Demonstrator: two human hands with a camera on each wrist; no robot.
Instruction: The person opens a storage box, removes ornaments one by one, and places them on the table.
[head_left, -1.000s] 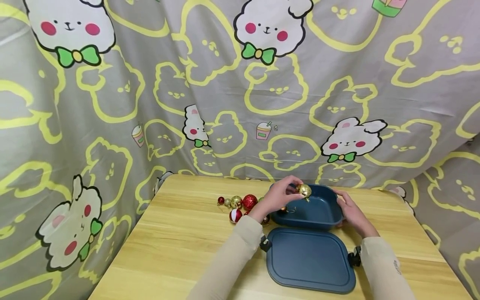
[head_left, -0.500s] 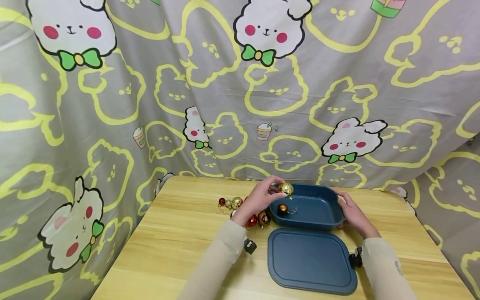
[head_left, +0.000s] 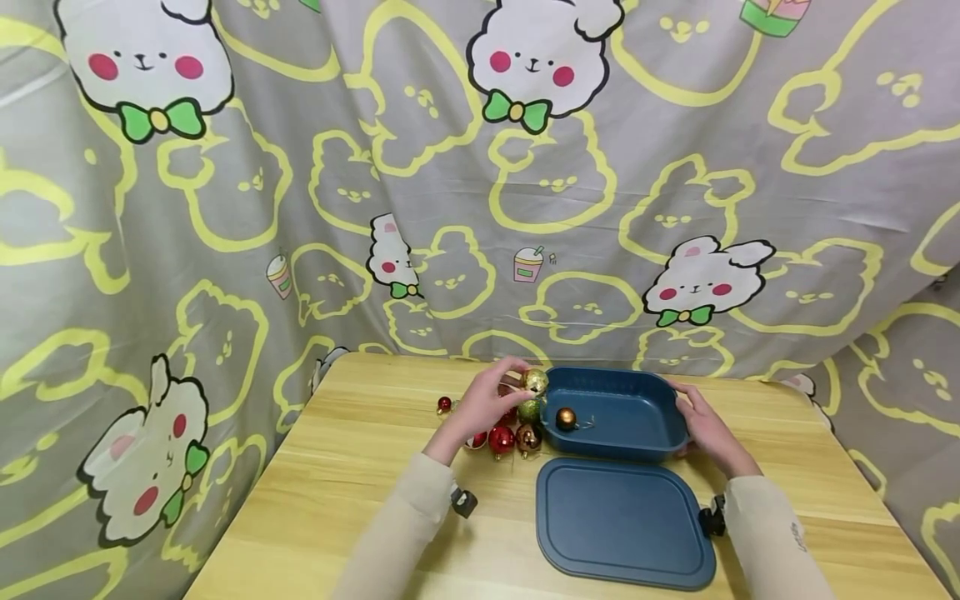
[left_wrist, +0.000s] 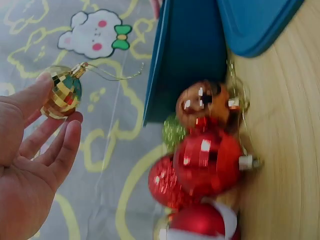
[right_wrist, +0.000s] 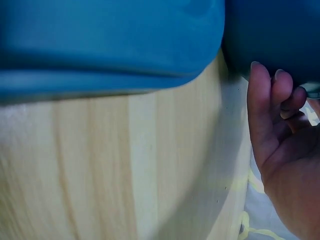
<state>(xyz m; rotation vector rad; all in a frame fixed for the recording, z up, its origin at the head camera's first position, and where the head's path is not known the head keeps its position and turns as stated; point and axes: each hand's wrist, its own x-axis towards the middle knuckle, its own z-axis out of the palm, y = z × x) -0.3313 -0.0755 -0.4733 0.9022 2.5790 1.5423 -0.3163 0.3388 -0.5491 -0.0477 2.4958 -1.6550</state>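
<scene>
My left hand (head_left: 491, 400) pinches a gold faceted bauble (head_left: 536, 382) (left_wrist: 62, 95) at its fingertips, just left of the blue box (head_left: 622, 446) and above the loose baubles (head_left: 510, 437) on the table. A copper bauble (head_left: 566, 417) lies inside the box at its left end. My right hand (head_left: 701, 425) holds the box's right wall, its fingers (right_wrist: 272, 100) curled against the blue side. In the left wrist view the red bauble (left_wrist: 207, 162), a copper one (left_wrist: 202, 105) and a green one (left_wrist: 172, 132) cluster beside the box wall (left_wrist: 187, 50).
The blue lid (head_left: 624, 523) lies flat on the wooden table (head_left: 360, 492) in front of the box. Small red and gold baubles (head_left: 444, 405) sit further left. A grey cartoon-print cloth (head_left: 480, 167) hangs behind and round the table.
My left hand has carried the gold bauble leftward, from above the box to beyond its left edge. The copper bauble inside came into view. The right hand has stayed on the box.
</scene>
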